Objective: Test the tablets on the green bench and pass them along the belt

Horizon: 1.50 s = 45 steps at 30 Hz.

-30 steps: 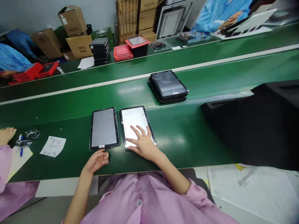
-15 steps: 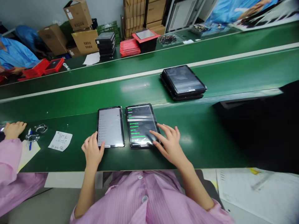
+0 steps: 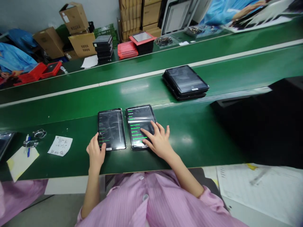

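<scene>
Two tablets lie side by side on the green bench in front of me. The left tablet (image 3: 111,127) has a dark screen with faint lines. My left hand (image 3: 96,151) rests at its lower left corner, fingers loosely apart, a fingertip on the screen edge. The right tablet (image 3: 139,123) shows green text lines on black. My right hand (image 3: 158,140) lies over its lower right part, fingers spread and touching the screen. Neither hand holds anything.
A stack of dark tablets (image 3: 185,82) sits on the belt further back. A paper note (image 3: 60,146), pens and clips (image 3: 30,142) lie to the left. A black box (image 3: 258,126) stands right. Cardboard boxes (image 3: 81,44) and red trays (image 3: 127,50) line the far side.
The left tablet's screen went from white to dark. The right tablet's went from white to black with green text. My right hand moved back onto that screen; my left hand moved up to the left tablet.
</scene>
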Available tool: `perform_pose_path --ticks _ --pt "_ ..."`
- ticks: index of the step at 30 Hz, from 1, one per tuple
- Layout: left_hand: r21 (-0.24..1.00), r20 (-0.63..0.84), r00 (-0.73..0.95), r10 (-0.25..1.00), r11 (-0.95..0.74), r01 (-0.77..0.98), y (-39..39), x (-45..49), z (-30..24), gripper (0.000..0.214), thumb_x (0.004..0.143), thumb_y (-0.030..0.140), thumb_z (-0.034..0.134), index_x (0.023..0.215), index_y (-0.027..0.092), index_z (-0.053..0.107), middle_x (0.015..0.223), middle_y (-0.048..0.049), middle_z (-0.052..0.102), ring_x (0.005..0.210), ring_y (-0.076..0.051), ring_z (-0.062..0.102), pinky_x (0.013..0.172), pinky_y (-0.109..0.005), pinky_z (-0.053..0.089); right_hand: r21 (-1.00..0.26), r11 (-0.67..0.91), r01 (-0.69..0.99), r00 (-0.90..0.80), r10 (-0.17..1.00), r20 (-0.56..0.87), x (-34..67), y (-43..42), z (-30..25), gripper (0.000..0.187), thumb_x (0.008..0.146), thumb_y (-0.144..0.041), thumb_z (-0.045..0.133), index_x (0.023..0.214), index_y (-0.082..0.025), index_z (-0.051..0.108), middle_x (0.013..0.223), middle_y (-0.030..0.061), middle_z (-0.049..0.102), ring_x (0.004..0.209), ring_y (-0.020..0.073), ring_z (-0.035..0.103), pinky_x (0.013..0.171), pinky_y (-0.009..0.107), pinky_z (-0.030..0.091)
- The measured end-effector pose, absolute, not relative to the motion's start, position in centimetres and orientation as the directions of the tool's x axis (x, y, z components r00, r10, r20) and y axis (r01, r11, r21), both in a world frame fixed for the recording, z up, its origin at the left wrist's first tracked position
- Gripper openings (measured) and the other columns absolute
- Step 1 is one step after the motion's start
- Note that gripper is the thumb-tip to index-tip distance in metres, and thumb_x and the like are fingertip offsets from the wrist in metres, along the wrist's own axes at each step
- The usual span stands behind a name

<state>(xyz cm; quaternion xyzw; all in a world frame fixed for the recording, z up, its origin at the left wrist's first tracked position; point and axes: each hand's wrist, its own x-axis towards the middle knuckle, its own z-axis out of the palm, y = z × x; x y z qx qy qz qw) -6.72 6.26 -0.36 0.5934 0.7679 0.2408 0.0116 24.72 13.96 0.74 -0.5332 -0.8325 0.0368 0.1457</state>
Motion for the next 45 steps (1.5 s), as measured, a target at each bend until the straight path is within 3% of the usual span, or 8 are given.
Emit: perform_pose_path --ticks 8,14,18,23,28,37,41,45 --pt "0.337 0.25 -0.279 0.927 0.187 0.923 7.2 -7.1 0.2 0.064 0.1 0.059 0.028 0.143 0.017 0.05 0.132 -0.0186 0.057 0.123 -0.034 0.055 0.103 -0.052 0.038 -0.222 0.412 0.884 -0.366 0.904 0.219 24.7 13.7 0.4 0.044 0.096 -0.05 0.052 0.136 -0.034 0.059 0.16 0.0153 0.029 0.142 0.0407 0.028 0.108 0.078 0.019" --pt "0.485 0.266 -0.283 0.921 0.126 0.865 6.5 -7.8 -0.5 0.074 0.099 0.066 0.028 0.152 0.015 0.029 0.133 -0.018 0.059 0.118 -0.031 0.059 0.108 -0.053 0.035 -0.267 0.351 0.897 -0.268 0.915 0.301 25.9 13.9 0.5 0.046 0.097 -0.048 0.049 0.135 -0.023 0.056 0.154 0.018 0.035 0.141 0.0381 0.031 0.113 0.073 0.017" --pt "0.467 0.254 -0.263 0.931 0.12 0.876 6.5 -7.8 -0.4 0.073 0.099 0.066 0.024 0.151 0.016 0.032 0.14 -0.0194 0.054 0.124 -0.032 0.055 0.109 -0.051 0.035 -0.283 0.352 0.892 -0.281 0.923 0.263 26.1 14.3 0.5 0.048 0.098 -0.046 0.046 0.139 -0.023 0.052 0.153 0.019 0.035 0.14 0.0394 0.031 0.112 0.073 0.019" --pt "0.381 0.223 -0.238 0.945 0.14 0.914 7.1 -7.6 0.6 0.066 0.101 0.063 0.02 0.134 0.019 0.056 0.132 -0.0173 0.057 0.127 -0.032 0.053 0.11 -0.051 0.032 -0.285 0.411 0.866 -0.349 0.904 0.246 25.0 14.7 0.9 0.05 0.098 -0.046 0.046 0.143 -0.026 0.05 0.158 0.0184 0.031 0.141 0.0412 0.028 0.112 0.075 0.017" --pt "0.423 0.237 -0.235 0.943 0.117 0.898 7.1 -7.8 0.7 0.071 0.1 0.064 0.023 0.154 0.018 0.031 0.138 -0.0182 0.055 0.123 -0.031 0.056 0.108 -0.052 0.035 -0.274 0.42 0.865 -0.361 0.901 0.241 24.4 14.9 1.2 0.05 0.098 -0.048 0.045 0.144 -0.026 0.05 0.156 0.0197 0.034 0.14 0.0397 0.031 0.111 0.075 0.017" --pt "0.473 0.216 -0.212 0.953 0.088 0.877 7.8 -8.3 0.5 0.067 0.101 0.06 0.023 0.152 0.017 0.033 0.142 -0.0197 0.05 0.131 -0.033 0.05 0.11 -0.055 0.036 -0.247 0.423 0.872 -0.391 0.904 0.17 23.5 16.9 0.5 0.048 0.097 -0.052 0.048 0.139 -0.032 0.056 0.159 0.0183 0.031 0.141 0.0439 0.028 0.106 0.081 0.015" --pt "0.475 0.196 -0.181 0.964 0.069 0.877 8.9 -8.8 0.5 0.064 0.102 0.059 0.021 0.15 0.02 0.04 0.143 -0.0177 0.048 0.134 -0.032 0.047 0.11 -0.053 0.038 -0.311 0.407 0.859 -0.344 0.908 0.237 24.2 18.2 1.0 0.055 0.096 -0.055 0.047 0.147 -0.032 0.047 0.162 0.0162 0.026 0.142 0.0439 0.026 0.108 0.08 0.013" --pt "0.422 0.225 -0.13 0.966 0.024 0.906 9.8 -9.3 0.4 0.073 0.1 0.064 0.022 0.15 0.014 0.041 0.133 -0.0198 0.049 0.125 -0.034 0.053 0.106 -0.051 0.043 -0.47 0.36 0.806 -0.261 0.928 0.264 25.9 21.6 0.5 0.063 0.097 -0.059 0.038 0.151 -0.027 0.041 0.157 0.0188 0.032 0.141 0.0416 0.03 0.112 0.074 0.017"
